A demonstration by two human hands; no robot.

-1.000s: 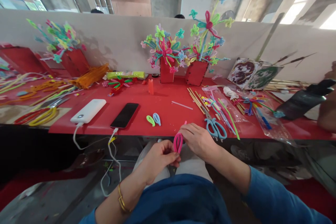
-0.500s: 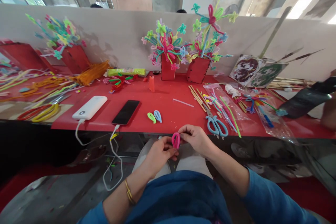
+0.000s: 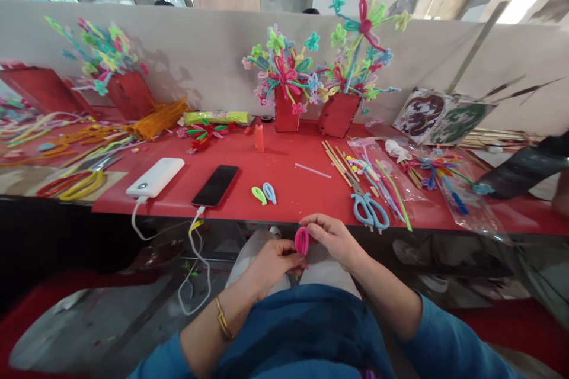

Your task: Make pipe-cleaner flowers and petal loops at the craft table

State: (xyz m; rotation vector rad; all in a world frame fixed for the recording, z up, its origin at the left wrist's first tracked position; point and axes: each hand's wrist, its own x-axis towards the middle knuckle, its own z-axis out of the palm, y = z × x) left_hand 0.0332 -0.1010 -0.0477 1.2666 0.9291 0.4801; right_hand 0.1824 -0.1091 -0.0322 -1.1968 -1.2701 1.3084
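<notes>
Over my lap, just off the table's front edge, a pink pipe-cleaner loop (image 3: 301, 241) stands upright. My left hand (image 3: 272, 265) pinches it at its lower end between thumb and fingers. Close by the loop's upper right side is my right hand (image 3: 333, 241), its fingers stretched out and apart from the thumb; whether a fingertip touches the loop is hard to see. On the table ahead lie a green pipe-cleaner loop (image 3: 258, 195) and a light blue pipe-cleaner loop (image 3: 269, 192), side by side.
Blue-handled scissors (image 3: 370, 211) lie at the front edge, near wooden sticks (image 3: 336, 164) and loose pipe cleaners. A black phone (image 3: 216, 185) and white power bank (image 3: 155, 177) have cables hanging off the edge. Red vases (image 3: 287, 112) of pipe-cleaner flowers stand behind; a dark bottle (image 3: 518, 172) is at right.
My right hand's fingers have eased off the pink loop and straightened. My left hand still holds the loop. The view has shifted slightly.
</notes>
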